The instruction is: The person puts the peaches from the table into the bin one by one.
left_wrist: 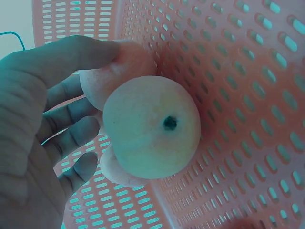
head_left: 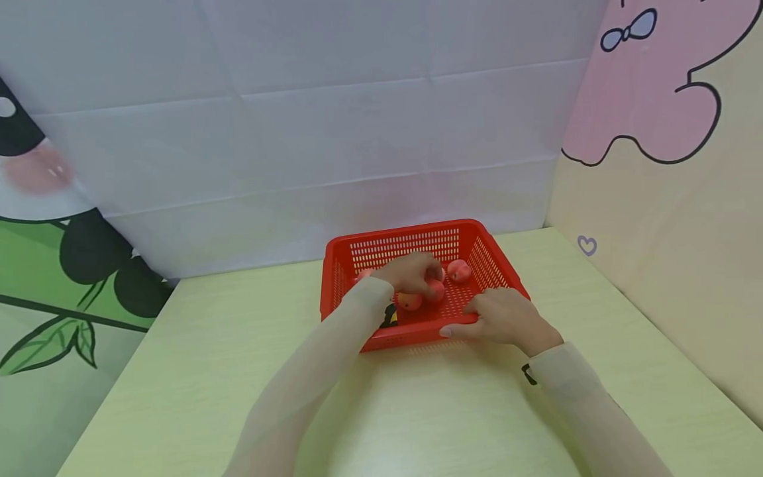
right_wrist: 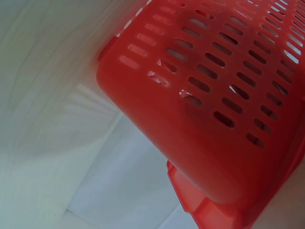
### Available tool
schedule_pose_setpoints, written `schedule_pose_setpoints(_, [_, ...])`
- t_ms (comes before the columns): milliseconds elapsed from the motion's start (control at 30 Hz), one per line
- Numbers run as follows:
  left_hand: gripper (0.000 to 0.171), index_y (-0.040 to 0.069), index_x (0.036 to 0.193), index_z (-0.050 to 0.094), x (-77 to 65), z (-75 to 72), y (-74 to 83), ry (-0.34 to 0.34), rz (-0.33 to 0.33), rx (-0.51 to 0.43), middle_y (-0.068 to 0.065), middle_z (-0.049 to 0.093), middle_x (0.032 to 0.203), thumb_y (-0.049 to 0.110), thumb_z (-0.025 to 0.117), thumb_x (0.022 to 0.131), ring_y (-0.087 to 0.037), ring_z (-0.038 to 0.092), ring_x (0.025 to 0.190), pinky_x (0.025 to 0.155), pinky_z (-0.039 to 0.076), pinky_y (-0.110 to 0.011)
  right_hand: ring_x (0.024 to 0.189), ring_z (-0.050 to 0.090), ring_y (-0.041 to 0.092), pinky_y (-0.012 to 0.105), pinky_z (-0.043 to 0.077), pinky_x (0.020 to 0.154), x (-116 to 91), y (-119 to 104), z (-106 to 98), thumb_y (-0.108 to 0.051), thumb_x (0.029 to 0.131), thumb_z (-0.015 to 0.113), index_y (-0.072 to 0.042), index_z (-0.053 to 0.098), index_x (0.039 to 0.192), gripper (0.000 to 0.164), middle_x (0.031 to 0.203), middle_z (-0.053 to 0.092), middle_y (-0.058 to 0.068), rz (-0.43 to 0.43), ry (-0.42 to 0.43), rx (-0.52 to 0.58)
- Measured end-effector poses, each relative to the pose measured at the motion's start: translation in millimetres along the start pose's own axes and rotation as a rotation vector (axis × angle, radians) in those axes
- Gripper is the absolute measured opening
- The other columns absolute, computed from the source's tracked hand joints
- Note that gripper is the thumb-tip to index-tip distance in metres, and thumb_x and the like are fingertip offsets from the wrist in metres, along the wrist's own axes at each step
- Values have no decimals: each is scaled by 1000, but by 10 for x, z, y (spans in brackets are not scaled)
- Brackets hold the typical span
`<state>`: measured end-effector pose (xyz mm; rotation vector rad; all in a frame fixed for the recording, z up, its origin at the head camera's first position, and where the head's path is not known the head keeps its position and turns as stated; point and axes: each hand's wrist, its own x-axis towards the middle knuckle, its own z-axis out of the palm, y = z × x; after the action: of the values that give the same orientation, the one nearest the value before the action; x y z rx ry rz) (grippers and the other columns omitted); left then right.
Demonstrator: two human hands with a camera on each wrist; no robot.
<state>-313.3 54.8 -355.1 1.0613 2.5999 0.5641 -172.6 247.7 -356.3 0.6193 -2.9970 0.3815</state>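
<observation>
A red plastic basket [head_left: 417, 334] with slotted walls stands on the table, and peaches lie in it. My left hand [head_left: 411, 271] reaches down inside and holds a peach [head_left: 436, 289] between thumb and fingers; the left wrist view shows the thumb on this peach [left_wrist: 97, 88]. Close in front of it is another peach [left_wrist: 152, 129], also seen as a yellowish-red peach [head_left: 409, 301] beside the hand. Toward the far right of the basket lies one more peach [head_left: 459, 270]. My right hand [head_left: 507, 318] grips the basket's near right rim, thumb outside. In the right wrist view the slotted wall [right_wrist: 200, 95] fills much of the picture.
The pale wooden table [head_left: 238, 371] extends around the basket. A white covering [head_left: 298, 152] hangs behind it, and a cream wall [head_left: 667, 252] with a pink drawing rises at the right. A small black and yellow item [head_left: 390, 315] shows beside my left sleeve; its kind is unclear.
</observation>
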Motion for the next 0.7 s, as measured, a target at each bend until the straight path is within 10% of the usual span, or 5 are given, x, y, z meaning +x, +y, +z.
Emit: schedule_pose_setpoints(700, [47, 13, 120, 63, -66, -23, 57, -35, -39, -25, 8, 61, 101, 29, 78, 79, -14, 55, 95, 82, 50, -31, 50, 23, 5, 27, 22, 48, -3, 7, 7, -89, 68, 43, -25, 38, 51, 67, 50, 23, -11, 12, 1, 4])
